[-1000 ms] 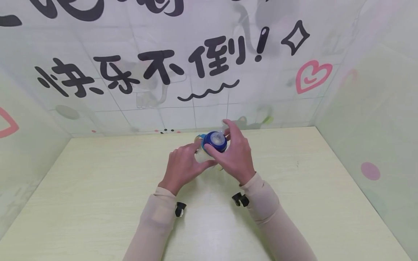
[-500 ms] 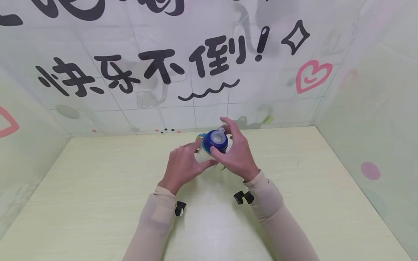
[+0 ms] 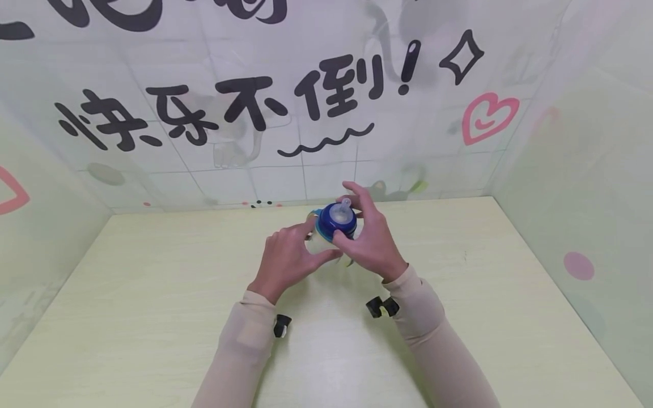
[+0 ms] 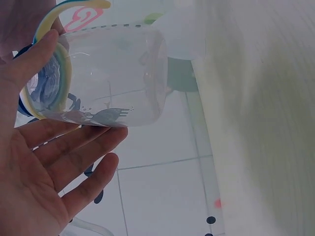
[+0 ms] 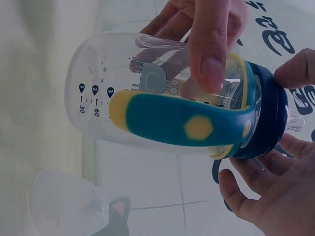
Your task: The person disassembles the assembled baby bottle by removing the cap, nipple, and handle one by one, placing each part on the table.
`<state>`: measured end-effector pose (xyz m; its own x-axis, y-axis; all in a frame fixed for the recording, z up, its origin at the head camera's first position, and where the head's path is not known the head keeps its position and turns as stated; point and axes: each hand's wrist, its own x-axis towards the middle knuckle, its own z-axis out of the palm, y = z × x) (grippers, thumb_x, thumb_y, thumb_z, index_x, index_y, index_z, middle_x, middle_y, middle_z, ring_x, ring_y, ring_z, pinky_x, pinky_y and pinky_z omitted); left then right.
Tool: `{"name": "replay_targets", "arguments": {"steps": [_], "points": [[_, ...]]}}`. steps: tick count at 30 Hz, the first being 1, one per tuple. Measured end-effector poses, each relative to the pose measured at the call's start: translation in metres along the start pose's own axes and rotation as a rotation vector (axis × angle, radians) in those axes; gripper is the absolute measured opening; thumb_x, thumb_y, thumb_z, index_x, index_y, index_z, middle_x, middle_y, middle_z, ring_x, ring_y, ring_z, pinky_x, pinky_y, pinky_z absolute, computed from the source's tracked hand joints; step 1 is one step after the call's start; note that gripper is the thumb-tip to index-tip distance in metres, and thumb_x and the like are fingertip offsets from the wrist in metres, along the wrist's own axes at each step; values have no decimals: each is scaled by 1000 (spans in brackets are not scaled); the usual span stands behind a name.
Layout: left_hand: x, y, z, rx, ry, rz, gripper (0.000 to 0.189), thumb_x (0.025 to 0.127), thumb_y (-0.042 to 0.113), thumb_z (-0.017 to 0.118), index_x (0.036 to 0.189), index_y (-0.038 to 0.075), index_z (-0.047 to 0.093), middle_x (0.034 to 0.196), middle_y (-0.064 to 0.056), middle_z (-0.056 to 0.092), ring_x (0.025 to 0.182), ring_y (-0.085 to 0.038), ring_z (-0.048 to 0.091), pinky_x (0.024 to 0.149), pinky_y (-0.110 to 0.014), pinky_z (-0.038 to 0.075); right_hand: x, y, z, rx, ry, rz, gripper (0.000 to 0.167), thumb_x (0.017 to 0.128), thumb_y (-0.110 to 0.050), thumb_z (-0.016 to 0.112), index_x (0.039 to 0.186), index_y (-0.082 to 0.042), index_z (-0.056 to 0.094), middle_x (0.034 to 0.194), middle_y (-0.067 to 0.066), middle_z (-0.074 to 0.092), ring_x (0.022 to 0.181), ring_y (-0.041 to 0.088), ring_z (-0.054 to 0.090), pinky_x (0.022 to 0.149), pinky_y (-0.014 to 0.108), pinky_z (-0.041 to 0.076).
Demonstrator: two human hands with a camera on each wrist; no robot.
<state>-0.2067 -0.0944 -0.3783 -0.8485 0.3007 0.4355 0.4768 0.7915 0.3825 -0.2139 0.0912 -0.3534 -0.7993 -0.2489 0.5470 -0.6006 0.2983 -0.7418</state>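
Observation:
A clear baby bottle (image 5: 113, 73) is held above the table, with a dark blue collar (image 3: 339, 221), a clear teat (image 3: 343, 211) and a teal-and-yellow handle (image 5: 182, 120). My left hand (image 3: 288, 255) grips its body just below the collar, thumb on one side and fingers on the other. On the collar, my right hand (image 3: 372, 241) has its thumb at the near edge and fingers at the far side. Printed volume marks and an animal figure show on the bottle in the right wrist view.
A translucent dome-shaped cap (image 5: 69, 204) stands on the pale wooden table (image 3: 153, 317) beyond the bottle, mostly hidden from the head view. A printed back wall (image 3: 245, 184) rises behind, and side walls (image 3: 586, 170) flank the table.
My right hand has shifted slightly right, its thumb moving round the near side of the blue collar. The teat has turned a little. My left hand stays on the bottle almost unmoved.

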Motion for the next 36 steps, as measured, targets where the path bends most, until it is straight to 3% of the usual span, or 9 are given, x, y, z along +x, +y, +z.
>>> {"name": "replay_targets", "arguments": {"steps": [6,13,18,25,36], "points": [[0,0,-1,5,-10,-14,69,77,64,75,118,8,66,83,-10,73,67,-25,67,53,-34,48,-1,-2,1,-106,46,81,78,84,-24,73,149,-9,34,126,11,59,115,25,56,91,48,45],[-1,0,0,55,14,-17,70,76,65,75,117,9,67,70,-5,67,55,-19,58,48,-30,42,-3,-5,9,-260,142,193,88,79,-48,79,148,-13,38,112,5,58,94,19,58,69,40,48],[-1,0,1,68,23,-5,69,74,67,76,111,9,67,62,-2,59,49,-15,50,44,-28,37,-3,-6,13,-294,144,223,86,78,-48,80,146,-14,40,106,5,59,89,19,58,66,37,48],[-1,1,1,51,10,-4,72,75,66,76,115,7,67,72,-7,68,53,-17,56,46,-27,40,-3,-6,11,-265,120,232,85,79,-45,80,147,-14,39,109,7,60,92,21,58,71,40,49],[0,0,1,6,-2,-30,71,77,64,75,120,8,67,81,-10,72,64,-21,64,53,-31,47,-2,-6,6,-182,73,169,85,80,-30,83,148,-10,37,115,14,66,105,26,62,86,45,50]]}}
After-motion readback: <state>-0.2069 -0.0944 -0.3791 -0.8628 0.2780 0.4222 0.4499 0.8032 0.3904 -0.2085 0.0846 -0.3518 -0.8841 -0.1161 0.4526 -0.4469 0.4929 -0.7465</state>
